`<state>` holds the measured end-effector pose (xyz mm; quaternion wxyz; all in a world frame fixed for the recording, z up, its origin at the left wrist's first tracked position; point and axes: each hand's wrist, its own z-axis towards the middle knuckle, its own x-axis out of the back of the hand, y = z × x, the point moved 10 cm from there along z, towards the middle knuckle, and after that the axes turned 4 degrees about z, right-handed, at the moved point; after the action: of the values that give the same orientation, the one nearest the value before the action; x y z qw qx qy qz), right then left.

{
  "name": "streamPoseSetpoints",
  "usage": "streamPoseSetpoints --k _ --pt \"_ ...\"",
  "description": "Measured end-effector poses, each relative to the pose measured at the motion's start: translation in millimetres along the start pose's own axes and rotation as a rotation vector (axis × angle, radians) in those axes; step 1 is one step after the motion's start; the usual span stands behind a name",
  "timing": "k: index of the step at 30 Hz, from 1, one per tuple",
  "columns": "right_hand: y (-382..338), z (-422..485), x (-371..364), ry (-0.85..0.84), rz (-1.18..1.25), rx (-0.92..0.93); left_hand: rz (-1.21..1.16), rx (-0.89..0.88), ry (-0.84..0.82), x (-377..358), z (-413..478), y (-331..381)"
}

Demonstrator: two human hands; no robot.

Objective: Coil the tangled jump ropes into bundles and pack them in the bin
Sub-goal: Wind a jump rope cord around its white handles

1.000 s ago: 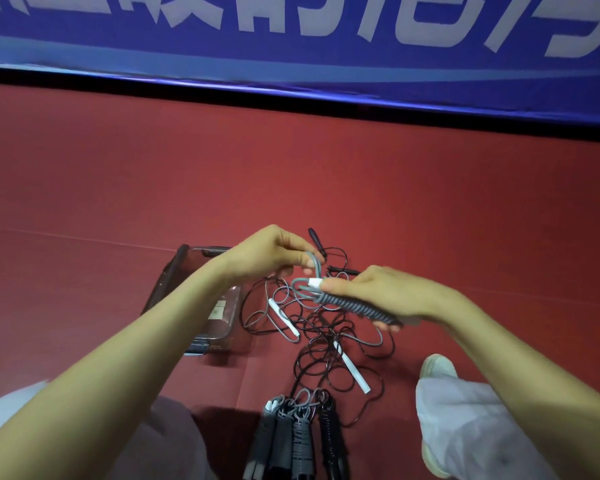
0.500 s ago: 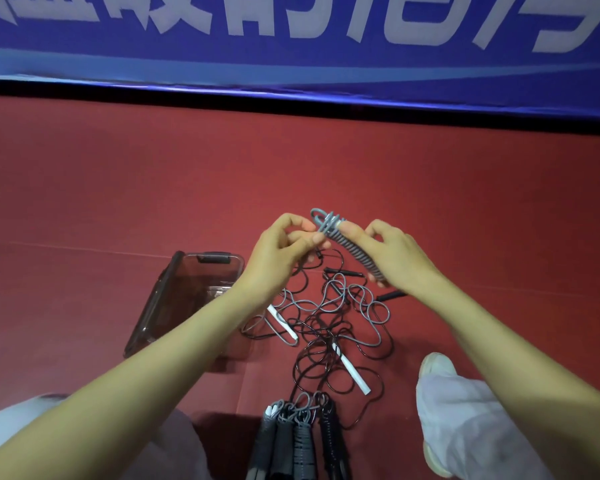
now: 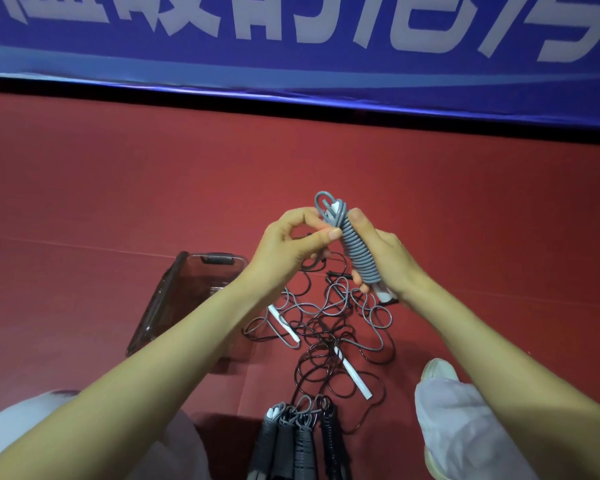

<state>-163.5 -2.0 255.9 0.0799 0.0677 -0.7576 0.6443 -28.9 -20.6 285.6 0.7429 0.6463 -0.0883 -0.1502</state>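
I see bin (image 3: 160, 299) on floor (image 3: 84, 202) at left, left forearm (image 3: 187, 348) crossing its near corner. Then left hand (image 3: 291, 247) pinches rope at top of grey bundle (image 3: 357, 251); right hand (image 3: 388, 261) grips bundle above tangled ropes (image 3: 329, 327). Below, finished bundles (image 3: 302, 441) at bottom edge, shoe (image 3: 437, 370) right. Open red floor beyond.

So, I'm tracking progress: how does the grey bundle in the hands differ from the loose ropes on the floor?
The grey bundle is wound in tight coils; the loose ropes sprawl in open crossing loops. The grey bundle is held up, right hand round it, left hand pinching near its top; the loose ropes lie on the red floor. Both show white handles.
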Motion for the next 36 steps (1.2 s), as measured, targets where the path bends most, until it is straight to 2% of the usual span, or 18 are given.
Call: streamPoseSetpoints --k 3,6,10,20,24,27,32,36 --pt "6.1 -2.9 -9.8 -0.089 0.030 -0.098 0.035 -0.075 -0.098 -7.8 -3.6 8.4" --pt "7.9 -5.9 -14.6 -0.121 0.018 -0.145 0.079 -0.085 -0.126 -10.6 -6.1 8.7" --pt "10.5 -2.6 -23.3 -0.119 0.111 -0.139 0.144 -0.069 -0.138 -7.4 -2.2 6.3" --pt "3.2 -17.1 -39.2 -0.286 0.270 -0.164 0.277 -0.108 -0.214 -7.7 -6.9 10.0" --pt "8.5 -17.9 -38.2 -0.262 0.248 -0.158 0.350 -0.132 -0.233 -8.7 -8.5 8.5" --pt "11.8 -16.5 -37.4 -0.240 0.288 -0.163 0.239 -0.099 -0.226 -11.3 -8.9 2.7" --pt "3.3 -12.6 -40.5 -0.236 0.408 -0.112 -0.023 -0.037 -0.120 -13.1 -7.5 -8.3" --pt "11.1 -17.0 -52.3 -0.404 0.415 -0.238 -0.160 0.039 -0.073 -11.4 -6.2 -17.1"
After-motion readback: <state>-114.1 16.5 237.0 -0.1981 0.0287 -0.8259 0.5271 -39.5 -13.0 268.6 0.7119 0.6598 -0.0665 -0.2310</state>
